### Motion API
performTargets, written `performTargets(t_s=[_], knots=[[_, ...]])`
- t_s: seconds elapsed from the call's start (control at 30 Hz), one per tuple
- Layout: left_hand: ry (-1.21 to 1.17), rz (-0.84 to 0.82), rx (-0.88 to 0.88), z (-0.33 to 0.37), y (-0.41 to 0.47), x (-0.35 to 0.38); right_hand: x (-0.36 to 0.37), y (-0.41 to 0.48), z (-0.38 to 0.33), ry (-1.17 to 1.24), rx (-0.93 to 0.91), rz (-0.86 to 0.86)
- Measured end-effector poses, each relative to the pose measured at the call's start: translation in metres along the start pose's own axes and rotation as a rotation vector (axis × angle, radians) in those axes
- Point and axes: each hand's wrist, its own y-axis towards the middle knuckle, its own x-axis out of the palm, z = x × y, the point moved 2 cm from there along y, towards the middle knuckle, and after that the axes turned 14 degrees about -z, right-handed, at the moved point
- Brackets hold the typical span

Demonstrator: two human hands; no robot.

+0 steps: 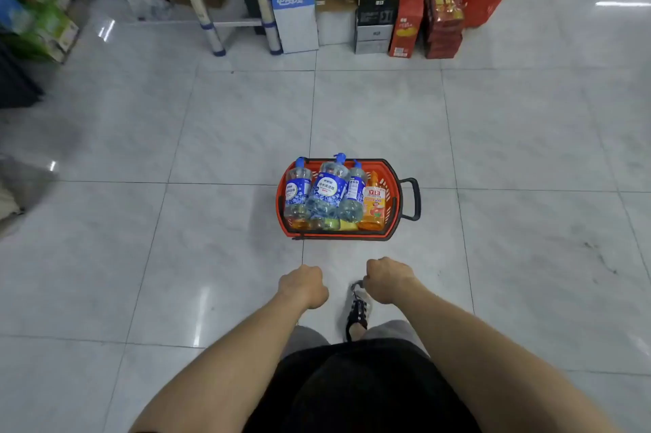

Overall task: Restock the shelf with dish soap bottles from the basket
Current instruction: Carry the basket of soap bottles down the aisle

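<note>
While left grip [303, 286] and right grip [387, 279] curl empty, the basket [391, 174] sits on glossy tiles [211, 133] (boxes [374, 9] beyond).

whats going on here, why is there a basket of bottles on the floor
A person stands over a red basket on the tiled floor. Three blue-labelled dish soap bottles and an orange bottle lie in it. The left hand and right hand are curled into fists short of the basket, holding nothing. No bottle is being lifted.
</note>
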Motion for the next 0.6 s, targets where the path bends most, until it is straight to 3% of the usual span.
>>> performTargets(t_s=[0.6], knots=[[0.015, -0.009, -0.045, -0.048, 0.121, -0.167, -0.143, 0.115, 0.019, 0.129, 0.111, 0.024]])
